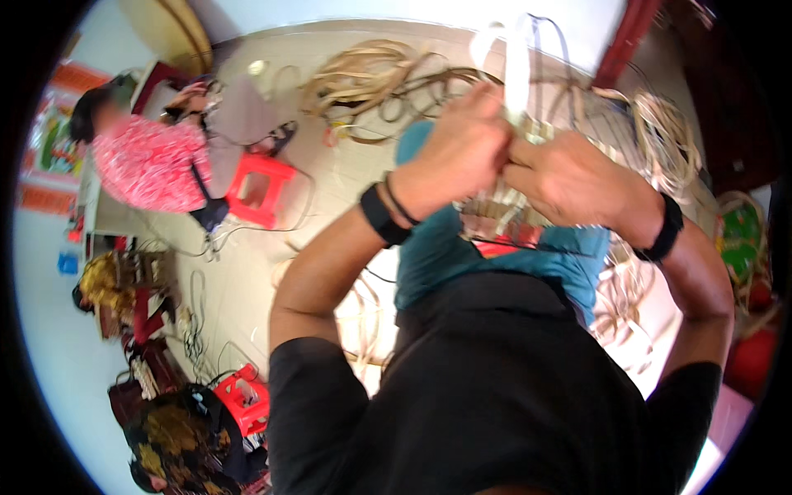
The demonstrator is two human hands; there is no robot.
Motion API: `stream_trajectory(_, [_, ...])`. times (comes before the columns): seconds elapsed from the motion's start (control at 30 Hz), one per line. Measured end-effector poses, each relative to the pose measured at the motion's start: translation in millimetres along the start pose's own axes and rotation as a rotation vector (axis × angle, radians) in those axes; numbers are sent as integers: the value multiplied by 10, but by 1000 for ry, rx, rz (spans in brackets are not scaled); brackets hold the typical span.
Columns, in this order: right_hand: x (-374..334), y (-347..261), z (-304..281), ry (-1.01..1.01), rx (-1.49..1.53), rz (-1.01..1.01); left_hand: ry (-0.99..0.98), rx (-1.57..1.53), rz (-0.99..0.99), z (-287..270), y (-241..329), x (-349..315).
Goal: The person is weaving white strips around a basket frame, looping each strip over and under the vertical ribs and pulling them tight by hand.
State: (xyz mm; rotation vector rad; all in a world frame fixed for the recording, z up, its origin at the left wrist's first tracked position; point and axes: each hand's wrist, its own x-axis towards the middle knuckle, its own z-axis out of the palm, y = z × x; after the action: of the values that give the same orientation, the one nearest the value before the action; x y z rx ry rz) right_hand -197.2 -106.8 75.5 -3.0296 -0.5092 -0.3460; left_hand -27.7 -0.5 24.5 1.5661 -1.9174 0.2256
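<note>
Above my lap, my left hand (472, 139) and my right hand (568, 178) meet with fingers closed. A pale flat strip (516, 78) rises from between them and bends over in a loop at the top. Both hands pinch at its lower end, though the fingertips are partly hidden. Below them a partly woven piece of cream strips (499, 216) rests over my legs, with loose ends sticking out around it. My hands cover much of its upper part.
Coils of tan strips (363, 76) lie on the tiled floor ahead, and another bundle (667, 140) lies at the right. To the left a person in a pink patterned top (153, 163) sits by a red stool (261, 188). Two more people sit farther down the left side. Cables cross the floor.
</note>
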Motion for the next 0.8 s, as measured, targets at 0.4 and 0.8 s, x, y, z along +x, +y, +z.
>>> stream_trajectory(0.4, [-109, -25, 137, 93, 146, 211, -85, -229, -97, -57, -22, -43])
stream_trajectory(0.8, [217, -286, 116, -153, -208, 356, -121, -243, -172, -117, -51, -59])
